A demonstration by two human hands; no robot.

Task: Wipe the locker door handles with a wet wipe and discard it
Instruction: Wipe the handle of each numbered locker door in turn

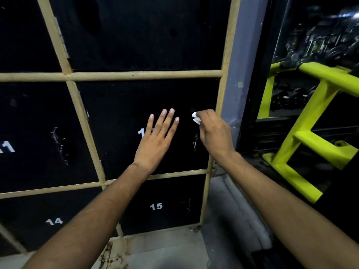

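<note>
Nearest us, our two bare forearms reach up from seven and five o'clock. Between them at six o'clock lies the grey floor [165, 255], marked with rust-coloured stains. Above it stand the lowest black doors, numbered in white: door 14 [54, 221] at eight o'clock and door 15 [156, 206] just above six.

Further on, at the centre, our left hand [155, 138] spreads flat over the middle locker door [120, 117]. Its grip is wide, with the fingers straight and holding nothing. It covers part of the white number, so we can read only a "1".

Toward three o'clock from it, our right hand [213, 131] has its grip closed on the crumpled white wet wipe [196, 117]. It holds the wipe against the door's right edge, above some pale scratches. The handle there is too dark for us to make out.

At nine o'clock is door 11 [7, 147]. A tan frame [143, 75] divides all the doors.

Beyond, at two o'clock, a grey pillar [240, 65] rises. Past it, at three o'clock, stands a yellow-green rack [314, 117].
</note>
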